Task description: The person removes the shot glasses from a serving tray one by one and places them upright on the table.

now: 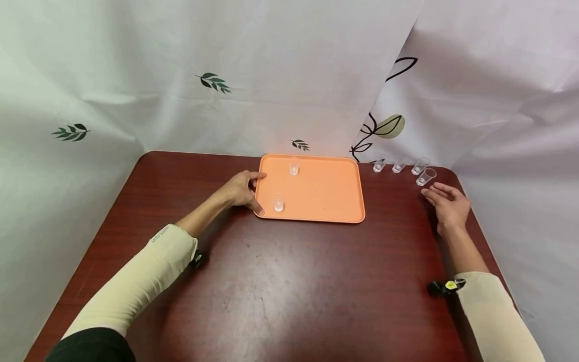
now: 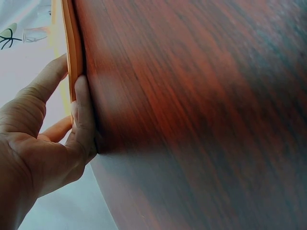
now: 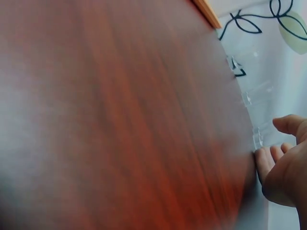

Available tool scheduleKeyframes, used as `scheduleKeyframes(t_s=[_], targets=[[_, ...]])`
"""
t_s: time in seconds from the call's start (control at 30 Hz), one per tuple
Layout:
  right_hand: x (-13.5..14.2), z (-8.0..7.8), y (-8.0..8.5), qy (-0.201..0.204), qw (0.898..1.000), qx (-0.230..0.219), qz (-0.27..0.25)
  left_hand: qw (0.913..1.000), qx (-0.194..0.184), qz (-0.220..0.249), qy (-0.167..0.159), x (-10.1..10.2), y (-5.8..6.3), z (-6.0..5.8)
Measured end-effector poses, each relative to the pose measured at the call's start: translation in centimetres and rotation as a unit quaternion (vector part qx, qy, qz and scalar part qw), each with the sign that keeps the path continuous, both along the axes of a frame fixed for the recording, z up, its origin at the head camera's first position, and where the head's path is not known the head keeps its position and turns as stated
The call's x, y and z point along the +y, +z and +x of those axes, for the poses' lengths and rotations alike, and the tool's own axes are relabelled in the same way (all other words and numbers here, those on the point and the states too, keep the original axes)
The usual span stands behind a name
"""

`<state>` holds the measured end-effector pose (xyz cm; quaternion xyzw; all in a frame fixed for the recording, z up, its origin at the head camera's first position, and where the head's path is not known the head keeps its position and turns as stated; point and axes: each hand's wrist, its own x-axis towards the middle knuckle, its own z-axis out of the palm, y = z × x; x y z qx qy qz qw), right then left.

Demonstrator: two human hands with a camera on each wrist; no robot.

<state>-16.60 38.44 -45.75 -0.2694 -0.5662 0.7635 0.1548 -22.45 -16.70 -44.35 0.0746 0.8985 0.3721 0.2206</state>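
Observation:
My left hand [image 1: 237, 191] grips the left edge of an orange tray [image 1: 325, 193]; in the left wrist view the thumb and fingers lie on either side of its rim [image 2: 73, 43]. Two small clear shot glasses stand on the tray: one by the far rim [image 1: 294, 167], another near the front left corner [image 1: 278, 204]. Over at the right, my right hand [image 1: 451, 208] holds nothing, its fingers relaxed and slightly bent. Its fingertips are just in front of a clear shot glass [image 1: 425, 177], the nearest of a group at the back right.
Three more shot glasses run along the table's back edge: one on the left [image 1: 379, 165], one in the middle [image 1: 398, 166] and one on the right [image 1: 420, 166]. The dark red wooden table [image 1: 289, 281] backs onto a white leaf-patterned curtain [image 1: 289, 75].

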Motion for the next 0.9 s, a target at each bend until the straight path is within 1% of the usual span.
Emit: scheduleKeyframes(t_s=[0.2,0.4,0.47,0.6,0.63,0.83,0.9], targets=[[-1.7,0.5,-0.3,0.023,0.999,0.030,-0.001,1.0000,0.000,-0.001,0.003,0.2,0.2,0.0],[-4.8,0.8,-0.5,0.070,0.996,0.055,0.019,1.0000,0.000,0.000,0.005,0.2,0.2,0.1],[-5.9,0.9,-0.4,0.088,0.994,0.059,0.035,1.0000,0.000,-0.002,0.003,0.2,0.2,0.1],[-8.1,1.0,0.0,0.123,0.987,0.059,0.082,0.9999,0.001,-0.011,-0.001,-0.1,-0.1,-0.3],[-8.7,1.0,0.1,0.132,0.985,0.058,0.095,0.9999,0.003,-0.016,-0.001,-0.2,-0.4,-0.6],[-11.8,1.0,0.5,0.186,0.971,0.050,0.141,0.9994,0.003,-0.033,0.003,-0.4,-1.5,-1.6],[-12.9,1.0,0.4,0.201,0.967,0.050,0.150,0.9995,0.002,-0.031,-0.001,-0.3,-1.2,-1.3]])
